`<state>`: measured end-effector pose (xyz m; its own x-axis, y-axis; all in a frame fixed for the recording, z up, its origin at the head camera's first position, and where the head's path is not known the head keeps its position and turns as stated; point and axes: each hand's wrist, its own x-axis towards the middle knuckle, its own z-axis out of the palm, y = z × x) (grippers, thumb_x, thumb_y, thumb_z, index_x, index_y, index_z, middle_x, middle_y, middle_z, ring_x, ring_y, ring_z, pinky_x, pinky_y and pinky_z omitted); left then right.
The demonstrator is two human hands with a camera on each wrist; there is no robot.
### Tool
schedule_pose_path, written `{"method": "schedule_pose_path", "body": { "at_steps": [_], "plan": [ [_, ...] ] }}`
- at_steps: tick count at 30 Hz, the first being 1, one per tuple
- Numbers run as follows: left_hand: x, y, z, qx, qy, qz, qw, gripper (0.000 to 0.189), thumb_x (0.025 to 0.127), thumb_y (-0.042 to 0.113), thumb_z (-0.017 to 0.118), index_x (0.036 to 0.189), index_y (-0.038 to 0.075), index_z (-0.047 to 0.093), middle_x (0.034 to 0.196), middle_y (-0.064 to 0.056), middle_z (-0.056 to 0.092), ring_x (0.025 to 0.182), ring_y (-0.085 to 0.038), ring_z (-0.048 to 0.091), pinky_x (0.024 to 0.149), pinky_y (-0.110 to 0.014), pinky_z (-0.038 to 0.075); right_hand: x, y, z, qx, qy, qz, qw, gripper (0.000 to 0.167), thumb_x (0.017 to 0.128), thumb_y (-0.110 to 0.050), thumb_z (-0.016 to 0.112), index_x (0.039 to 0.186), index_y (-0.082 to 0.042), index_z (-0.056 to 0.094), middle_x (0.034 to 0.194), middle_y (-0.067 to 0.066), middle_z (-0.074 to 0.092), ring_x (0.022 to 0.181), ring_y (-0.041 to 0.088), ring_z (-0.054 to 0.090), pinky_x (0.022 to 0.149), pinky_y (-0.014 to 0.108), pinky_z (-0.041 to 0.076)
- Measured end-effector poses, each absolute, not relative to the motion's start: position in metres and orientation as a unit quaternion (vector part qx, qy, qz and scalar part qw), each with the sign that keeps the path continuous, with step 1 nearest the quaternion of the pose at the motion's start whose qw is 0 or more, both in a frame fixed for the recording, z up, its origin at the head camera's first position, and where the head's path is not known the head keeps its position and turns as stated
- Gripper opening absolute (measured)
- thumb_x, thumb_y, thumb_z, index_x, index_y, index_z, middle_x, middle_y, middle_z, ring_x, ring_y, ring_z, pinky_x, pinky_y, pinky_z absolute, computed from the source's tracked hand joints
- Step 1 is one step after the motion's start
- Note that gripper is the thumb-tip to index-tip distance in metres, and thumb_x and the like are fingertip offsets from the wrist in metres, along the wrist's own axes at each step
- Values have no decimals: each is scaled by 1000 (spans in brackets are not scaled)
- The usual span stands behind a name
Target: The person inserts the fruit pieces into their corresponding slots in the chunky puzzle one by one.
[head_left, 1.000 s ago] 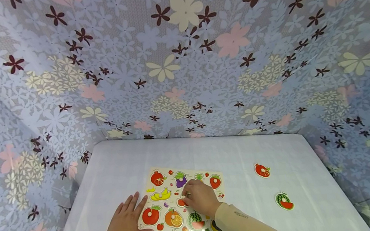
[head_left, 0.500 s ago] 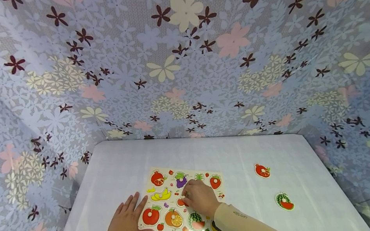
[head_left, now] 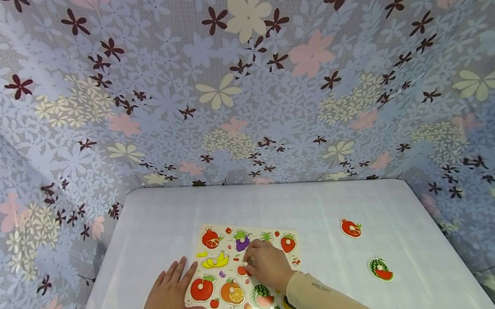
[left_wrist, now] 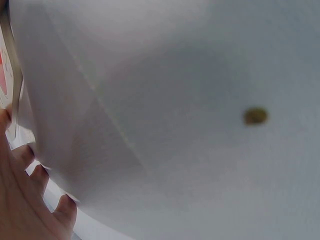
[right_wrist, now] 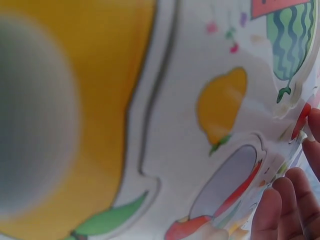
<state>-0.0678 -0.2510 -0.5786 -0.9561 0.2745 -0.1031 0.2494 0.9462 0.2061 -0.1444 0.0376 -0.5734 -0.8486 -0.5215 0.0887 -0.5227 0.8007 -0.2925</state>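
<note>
A fruit puzzle board [head_left: 240, 303] lies on the white table, with fruit pieces bearing small knobs set in it. My left hand [head_left: 169, 298] rests with spread fingers at the board's left edge, its thumb along the lower left corner. Over the middle of the board, my right hand [head_left: 269, 266] pinches a red fruit piece [head_left: 242, 271], mostly hidden under the fingers. An orange piece [head_left: 232, 292] and a watermelon piece [head_left: 261, 296] sit just below that hand. In the right wrist view, the fingertips [right_wrist: 267, 212] reach in at the right edge, near the board's printed surface.
To the right of the board, a pomegranate piece [head_left: 351, 228] and a watermelon slice piece [head_left: 380, 269] lie loose on the table [head_left: 321, 202]. Flower-patterned cloth [head_left: 243, 123] surrounds the table at the back and sides.
</note>
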Motion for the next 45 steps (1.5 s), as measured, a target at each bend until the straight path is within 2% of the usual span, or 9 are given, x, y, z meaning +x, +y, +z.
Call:
{"method": "schedule_pose_path", "body": {
  "at_steps": [15,29,45],
  "plan": [
    [-68,-251,-575,122,984,103,82,116,66,83,66,157,18,35,161,-16,26,145,-38,26,113,-61,25,-145,46,-570,280,-943,180,-18,12,91,-33,74,98,-23,71,117,-4,61,108,18,59,86,34,55],
    [-69,-250,-577,121,984,99,85,116,66,85,65,157,19,34,161,-15,26,145,-38,26,113,-61,25,-143,56,-562,280,-938,203,-23,17,90,-31,75,102,-20,72,115,-5,62,105,16,61,86,35,55],
    [-68,-249,-572,127,983,107,79,115,66,82,67,156,18,36,160,-17,28,144,-39,27,113,-61,25,-136,95,-557,248,-946,202,-41,19,87,-29,78,103,-21,71,118,-6,63,102,14,63,86,38,55]
  ]
}}
